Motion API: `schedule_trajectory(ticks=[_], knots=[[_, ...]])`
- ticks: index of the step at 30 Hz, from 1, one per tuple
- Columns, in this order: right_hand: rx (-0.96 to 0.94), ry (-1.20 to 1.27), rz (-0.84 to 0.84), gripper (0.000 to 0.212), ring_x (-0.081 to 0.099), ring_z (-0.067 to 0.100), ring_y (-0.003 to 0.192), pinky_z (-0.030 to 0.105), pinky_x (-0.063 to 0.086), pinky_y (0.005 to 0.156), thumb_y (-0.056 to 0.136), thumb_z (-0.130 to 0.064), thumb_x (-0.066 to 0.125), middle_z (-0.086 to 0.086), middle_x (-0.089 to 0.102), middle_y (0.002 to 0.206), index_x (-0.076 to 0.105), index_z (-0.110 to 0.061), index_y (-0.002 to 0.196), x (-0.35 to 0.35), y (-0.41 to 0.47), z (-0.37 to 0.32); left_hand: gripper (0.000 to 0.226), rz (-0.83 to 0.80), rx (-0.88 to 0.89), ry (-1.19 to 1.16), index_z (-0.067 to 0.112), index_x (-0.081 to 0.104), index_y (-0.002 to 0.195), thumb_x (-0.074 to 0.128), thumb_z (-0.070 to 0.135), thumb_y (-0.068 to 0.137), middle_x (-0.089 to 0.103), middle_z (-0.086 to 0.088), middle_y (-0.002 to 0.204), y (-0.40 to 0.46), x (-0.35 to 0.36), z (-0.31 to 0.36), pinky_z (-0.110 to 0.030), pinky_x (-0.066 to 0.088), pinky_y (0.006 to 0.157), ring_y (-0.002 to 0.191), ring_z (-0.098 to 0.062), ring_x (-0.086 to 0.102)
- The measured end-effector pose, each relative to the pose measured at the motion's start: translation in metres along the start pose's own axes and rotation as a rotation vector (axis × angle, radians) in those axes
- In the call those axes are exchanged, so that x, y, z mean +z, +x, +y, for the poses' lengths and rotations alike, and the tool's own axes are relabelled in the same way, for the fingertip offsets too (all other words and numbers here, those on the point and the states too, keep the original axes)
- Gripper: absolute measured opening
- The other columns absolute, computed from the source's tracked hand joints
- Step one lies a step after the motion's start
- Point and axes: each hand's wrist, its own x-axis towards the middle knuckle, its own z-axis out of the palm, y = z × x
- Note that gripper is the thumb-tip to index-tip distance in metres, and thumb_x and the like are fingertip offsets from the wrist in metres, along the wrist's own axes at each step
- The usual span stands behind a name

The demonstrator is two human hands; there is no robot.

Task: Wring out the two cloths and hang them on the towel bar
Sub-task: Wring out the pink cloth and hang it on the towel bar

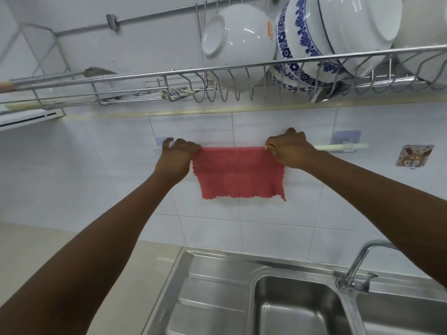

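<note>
Pink cloth (238, 172) hangs over the white towel bar (338, 147) on the tiled wall (96, 165). It is spread flat, and its wavy bottom edge hangs free. Only this one cloth shows.

Both arms reach up and forward, almost straight, with the backs of the hands facing the camera. The left hand (177, 154) pinches the top left corner of the cloth. Its fingers (191, 147) are bent and closed on the cloth edge, and one finger sticks up at the far left. The right hand (291, 148) grips the top right corner. Its fingers are curled tight around the cloth and lie right on the bar. The bar sticks out past the right hand and ends at a blue wall mount (344, 139).

Above the hands is a metal rack (217, 73) with bowls. One white bowl (238, 42) has a small orange label on its side, but the letters are too small to read. Next to it is a bowl with blue flowers (294, 39).

A sticker with a brown animal face (413, 155) is on the wall at the right. Below are a steel sink (297, 308) and a tap (358, 267).
</note>
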Motion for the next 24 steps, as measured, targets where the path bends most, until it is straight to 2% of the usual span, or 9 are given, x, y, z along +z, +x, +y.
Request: schedule_trajectory(ticks=[4, 6, 10, 13, 15, 18, 19, 22, 24], knots=[[-0.053, -0.007, 0.032, 0.029, 0.041, 0.030, 0.101, 0.040, 0.034, 0.083, 0.094, -0.032, 0.034, 0.008, 0.051, 0.108, 0.061, -0.021, 0.088, 0.000, 0.007, -0.004, 0.052, -0.161, -0.127, 0.081, 0.013, 0.056, 0.129, 0.039, -0.003, 0.082, 0.062, -0.010, 0.128, -0.007, -0.002, -0.031, -0.057, 0.016, 0.113, 0.127, -0.035, 0.046], [-0.076, 0.036, 0.020, 0.032, 0.043, 0.031, 0.109, 0.040, 0.035, 0.088, 0.093, -0.039, 0.038, 0.005, 0.053, 0.115, 0.063, -0.023, 0.104, 0.001, 0.009, -0.007, 0.047, -0.177, -0.160, 0.153, 0.010, 0.056, 0.124, 0.045, -0.001, 0.081, 0.060, -0.013, 0.127, -0.006, -0.007, -0.038, -0.056, 0.018, 0.112, 0.127, -0.035, 0.044], [-0.082, 0.085, 0.049, 0.030, 0.048, 0.031, 0.111, 0.043, 0.042, 0.095, 0.091, -0.039, 0.044, 0.004, 0.059, 0.116, 0.063, -0.026, 0.110, -0.002, 0.007, -0.009, 0.054, -0.106, -0.131, 0.123, 0.006, 0.056, 0.121, 0.048, -0.010, 0.071, 0.062, -0.016, 0.123, -0.014, -0.006, -0.037, -0.054, 0.024, 0.109, 0.122, -0.037, 0.048], [-0.163, 0.129, 0.086, 0.026, 0.044, 0.029, 0.113, 0.042, 0.034, 0.095, 0.093, -0.035, 0.045, -0.002, 0.059, 0.119, 0.060, -0.029, 0.113, 0.003, -0.001, -0.015, 0.063, -0.129, -0.107, 0.065, 0.009, 0.052, 0.131, 0.044, -0.014, 0.072, 0.060, -0.014, 0.127, -0.024, -0.003, -0.041, -0.054, 0.020, 0.111, 0.126, -0.035, 0.045], [-0.170, 0.063, 0.080, 0.026, 0.043, 0.030, 0.110, 0.041, 0.032, 0.088, 0.094, -0.033, 0.040, -0.003, 0.058, 0.117, 0.064, -0.030, 0.105, 0.004, -0.001, -0.019, 0.069, -0.149, -0.107, 0.059, 0.011, 0.046, 0.137, 0.041, -0.015, 0.073, 0.058, -0.012, 0.132, -0.026, -0.002, -0.043, -0.054, 0.017, 0.112, 0.130, -0.034, 0.042], [-0.111, -0.021, 0.068, 0.032, 0.043, 0.031, 0.103, 0.038, 0.030, 0.078, 0.094, -0.035, 0.037, -0.001, 0.059, 0.104, 0.060, -0.027, 0.073, 0.002, 0.002, -0.022, 0.070, -0.160, -0.142, 0.029, 0.011, 0.040, 0.142, 0.040, -0.012, 0.076, 0.056, -0.014, 0.136, -0.025, -0.002, -0.044, -0.055, 0.014, 0.113, 0.133, -0.035, 0.038], [-0.102, -0.018, 0.068, 0.032, 0.043, 0.031, 0.104, 0.039, 0.031, 0.079, 0.094, -0.036, 0.039, 0.000, 0.057, 0.105, 0.059, -0.025, 0.072, 0.002, 0.002, -0.023, 0.069, -0.141, -0.156, 0.018, 0.009, 0.040, 0.141, 0.041, -0.012, 0.076, 0.056, -0.016, 0.135, -0.025, -0.002, -0.044, -0.055, 0.015, 0.113, 0.134, -0.035, 0.038], [-0.159, -0.007, 0.108, 0.033, 0.042, 0.030, 0.113, 0.043, 0.033, 0.092, 0.093, -0.039, 0.046, 0.002, 0.054, 0.125, 0.060, -0.019, 0.114, 0.011, -0.001, -0.025, 0.064, -0.111, -0.164, -0.007, 0.008, 0.047, 0.134, 0.043, -0.012, 0.073, 0.057, -0.016, 0.133, -0.025, 0.001, -0.041, -0.056, 0.019, 0.112, 0.132, -0.036, 0.039], [-0.185, 0.006, 0.146, 0.037, 0.043, 0.030, 0.113, 0.044, 0.033, 0.094, 0.091, -0.041, 0.048, 0.001, 0.055, 0.127, 0.053, -0.023, 0.123, 0.017, -0.005, -0.026, 0.066, -0.134, -0.159, -0.015, 0.009, 0.047, 0.134, 0.043, -0.013, 0.073, 0.054, -0.014, 0.137, -0.028, 0.003, -0.038, -0.057, 0.020, 0.112, 0.133, -0.036, 0.038]])
